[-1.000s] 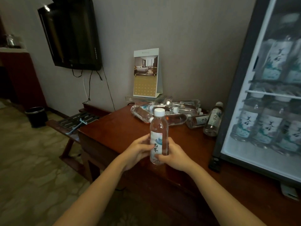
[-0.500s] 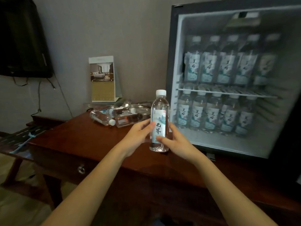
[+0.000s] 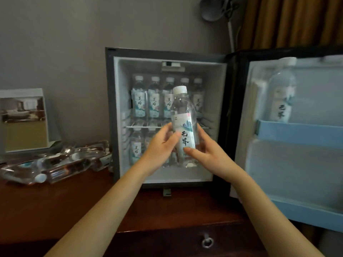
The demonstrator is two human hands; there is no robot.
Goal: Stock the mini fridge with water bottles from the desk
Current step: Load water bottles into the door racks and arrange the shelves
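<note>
Now that the water bottle (image 3: 183,130) has come from the desk (image 3: 55,210) to the open mini fridge (image 3: 118,101), left hand (image 3: 159,149) and right hand (image 3: 209,156) clasp it upright before the shelves; placement seems next.

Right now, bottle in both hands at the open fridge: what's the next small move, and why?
Probably swing the held bottle right toward the door rack: the upper shelf row looks full, while the rack holds one lone bottle, similarly labelled, with room beside it.
</note>
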